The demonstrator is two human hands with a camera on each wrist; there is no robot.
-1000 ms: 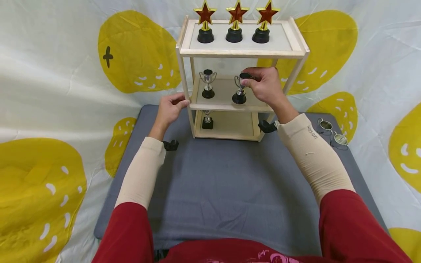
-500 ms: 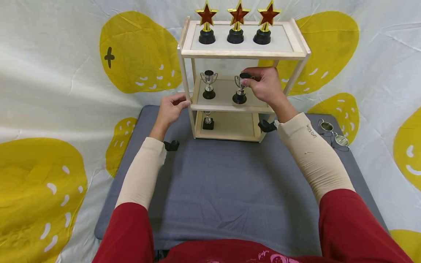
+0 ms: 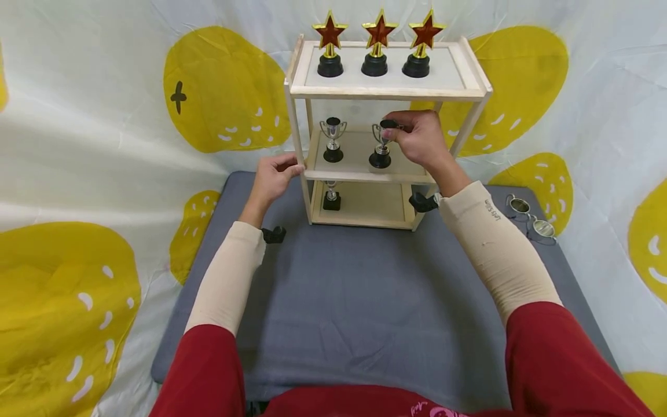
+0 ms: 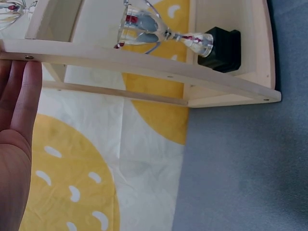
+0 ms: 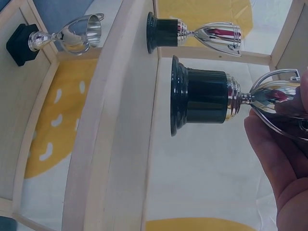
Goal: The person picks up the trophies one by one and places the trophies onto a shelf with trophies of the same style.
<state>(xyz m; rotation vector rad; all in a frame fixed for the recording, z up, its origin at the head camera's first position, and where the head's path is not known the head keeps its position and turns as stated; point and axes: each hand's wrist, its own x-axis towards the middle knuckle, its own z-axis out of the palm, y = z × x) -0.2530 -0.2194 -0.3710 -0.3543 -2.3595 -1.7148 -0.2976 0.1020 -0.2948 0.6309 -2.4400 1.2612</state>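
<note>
My right hand (image 3: 423, 136) holds a silver trophy cup (image 3: 382, 149) with a black round base by its bowl, thumb and fingers at the rim. The cup is upright, its base close over the middle shelf in the right wrist view. Left of it on that shelf stands a matching trophy cup (image 3: 333, 139). On the bottom shelf, a trophy cup with a square black base (image 4: 220, 49) is partly hidden from above. My left hand (image 3: 271, 178) grips the left front post of the wooden shelf unit (image 3: 385, 95); its fingers (image 4: 27, 98) reach behind the post in the left wrist view.
Three gold star trophies with red centres, such as the middle one (image 3: 377, 43), stand on the top shelf. Two round silver-rimmed objects, one of them a small dish-like piece (image 3: 543, 228), lie at the right table edge. A grey cloth (image 3: 333, 301) covers the table.
The head view has tilted slightly, so the scene sits a little lower. Both hands keep their holds, and the held trophy cup stays over the middle shelf.
</note>
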